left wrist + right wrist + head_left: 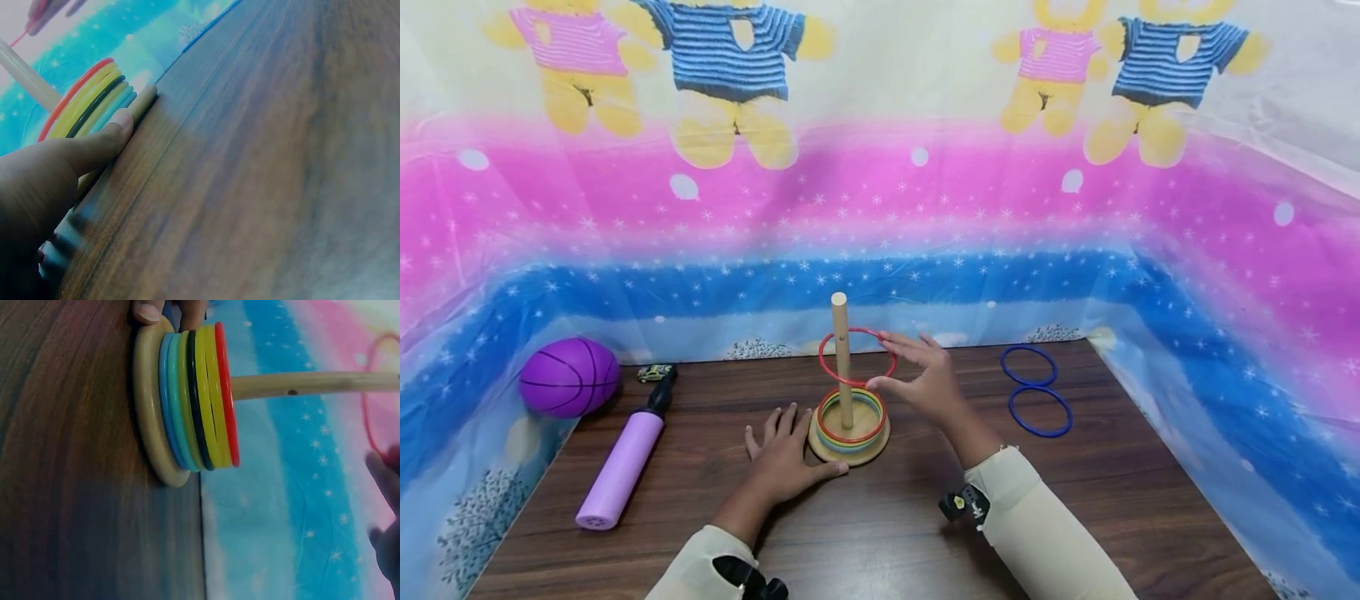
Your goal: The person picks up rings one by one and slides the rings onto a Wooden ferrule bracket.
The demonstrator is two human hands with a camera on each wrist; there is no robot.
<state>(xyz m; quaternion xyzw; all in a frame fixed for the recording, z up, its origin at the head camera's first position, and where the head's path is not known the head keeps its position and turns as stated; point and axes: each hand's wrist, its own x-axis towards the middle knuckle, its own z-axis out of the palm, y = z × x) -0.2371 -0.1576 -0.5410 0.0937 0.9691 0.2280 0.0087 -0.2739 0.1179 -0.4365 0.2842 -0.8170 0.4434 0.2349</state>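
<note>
A wooden peg stands upright on a round wooden base. Stacked rings lie around its foot, with a red one uppermost above yellow, black, green and blue ones. My right hand pinches another red ring between thumb and fingers. That ring appears to be around the peg, well above the stack. My left hand rests at the base's left side, its fingers spread on the table. Its thumb presses on the base's near edge.
Two blue rings lie on the dark wooden table to the right. At the left are a purple ball, a lilac hand pump and a small green toy car. A printed cloth hangs behind.
</note>
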